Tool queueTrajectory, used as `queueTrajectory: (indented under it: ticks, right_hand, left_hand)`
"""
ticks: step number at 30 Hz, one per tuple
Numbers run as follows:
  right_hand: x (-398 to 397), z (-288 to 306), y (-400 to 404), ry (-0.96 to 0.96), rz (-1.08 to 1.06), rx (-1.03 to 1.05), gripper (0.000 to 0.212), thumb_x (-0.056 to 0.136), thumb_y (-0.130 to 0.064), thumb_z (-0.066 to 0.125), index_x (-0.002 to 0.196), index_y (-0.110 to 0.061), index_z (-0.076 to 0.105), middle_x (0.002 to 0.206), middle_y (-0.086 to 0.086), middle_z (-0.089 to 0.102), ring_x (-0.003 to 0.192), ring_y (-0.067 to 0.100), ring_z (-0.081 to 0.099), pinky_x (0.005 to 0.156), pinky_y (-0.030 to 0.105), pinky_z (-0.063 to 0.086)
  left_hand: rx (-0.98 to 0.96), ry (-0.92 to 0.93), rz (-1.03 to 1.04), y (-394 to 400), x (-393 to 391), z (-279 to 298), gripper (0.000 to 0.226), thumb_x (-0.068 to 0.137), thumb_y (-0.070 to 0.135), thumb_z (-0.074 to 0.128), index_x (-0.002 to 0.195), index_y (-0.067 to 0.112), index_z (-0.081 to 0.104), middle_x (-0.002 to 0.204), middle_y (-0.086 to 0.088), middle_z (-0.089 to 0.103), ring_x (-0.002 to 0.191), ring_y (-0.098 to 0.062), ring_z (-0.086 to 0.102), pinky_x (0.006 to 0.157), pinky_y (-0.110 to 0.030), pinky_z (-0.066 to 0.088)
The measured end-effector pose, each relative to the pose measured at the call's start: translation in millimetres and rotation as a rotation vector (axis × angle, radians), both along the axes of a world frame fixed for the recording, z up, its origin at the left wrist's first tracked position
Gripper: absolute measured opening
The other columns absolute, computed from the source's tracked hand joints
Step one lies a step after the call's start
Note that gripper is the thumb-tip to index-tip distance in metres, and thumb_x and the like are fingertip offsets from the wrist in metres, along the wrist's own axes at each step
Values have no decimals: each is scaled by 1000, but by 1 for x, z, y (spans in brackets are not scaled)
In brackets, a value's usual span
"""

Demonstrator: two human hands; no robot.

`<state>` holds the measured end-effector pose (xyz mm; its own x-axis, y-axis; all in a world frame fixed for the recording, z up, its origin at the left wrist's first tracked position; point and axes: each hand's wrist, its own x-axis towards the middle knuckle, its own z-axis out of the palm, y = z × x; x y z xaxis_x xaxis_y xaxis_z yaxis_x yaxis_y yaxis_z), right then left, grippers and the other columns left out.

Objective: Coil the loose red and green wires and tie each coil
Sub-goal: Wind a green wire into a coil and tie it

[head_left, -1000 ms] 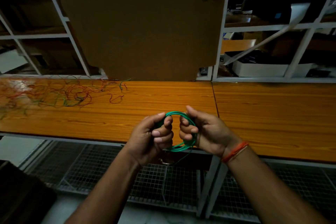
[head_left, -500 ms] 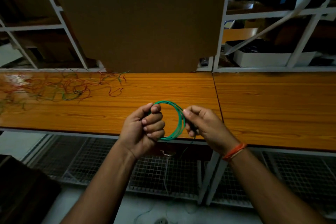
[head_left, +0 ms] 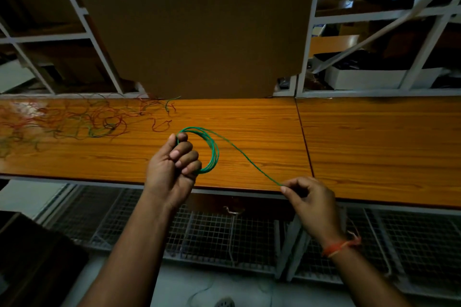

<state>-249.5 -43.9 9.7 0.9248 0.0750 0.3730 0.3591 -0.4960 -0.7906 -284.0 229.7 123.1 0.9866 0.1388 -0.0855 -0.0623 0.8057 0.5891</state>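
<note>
My left hand [head_left: 175, 164] grips the left side of a green wire coil [head_left: 215, 154], held upright just above the wooden table [head_left: 249, 119]. One strand of the same green wire runs from the coil's top down and to the right. My right hand [head_left: 308, 200] pinches the end of that strand near the table's front edge. A tangle of loose red and green wires [head_left: 74, 121] lies on the table at the far left.
A big brown cardboard sheet [head_left: 194, 27] stands at the back of the table against a white metal shelf frame [head_left: 305, 32]. Wire-mesh racks [head_left: 224, 232] sit under the table. A seam [head_left: 303, 137] splits the tabletop right of centre.
My right hand left the coil and drew the free end of the green wire out to the lower right. My left hand kept hold of the coil.
</note>
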Motion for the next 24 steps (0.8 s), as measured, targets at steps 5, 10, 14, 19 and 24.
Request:
queueTrajectory:
  ticks: [5,10,14,19,24]
  right_hand:
    - [-26,45,18,-263,370,-281,11,94,-32,66,97,-27,75,83,-10,56,73,6,55,59,20,42]
    - [-29,82,35,-253,562,-230,23,100,-36,53,100,-26,73,81,-10,51,71,10,56,60,30,45]
    - [-6,84,29,143,335,264,22,105,-19,55,95,-16,75,71,-3,62,54,9,58,53,22,45]
    - [17,31,27,416,389,231,5,98,-13,65,98,-14,70,64,-5,58,58,7,53,57,20,43]
    - [18,-26,38,371,281,191,18,88,-10,76,88,-17,60,60,-9,47,56,8,45,56,28,38]
  left_hand:
    - [340,19,115,-20,1,-7,27,111,25,34,97,12,53,61,6,42,49,-6,36,46,-16,33]
    - [369,48,101,-31,4,-10,27,110,23,37,89,15,52,64,1,48,51,-8,42,47,-15,36]
    - [73,115,-10,-14,5,-6,31,109,26,33,82,19,47,54,10,40,40,0,36,39,-13,28]
    - [-196,-19,-109,21,0,-6,33,107,17,35,77,18,49,56,10,42,42,-2,38,43,-14,29]
    - [-300,-93,-44,37,6,4,37,108,14,32,74,17,46,57,9,45,42,-3,41,42,-18,33]
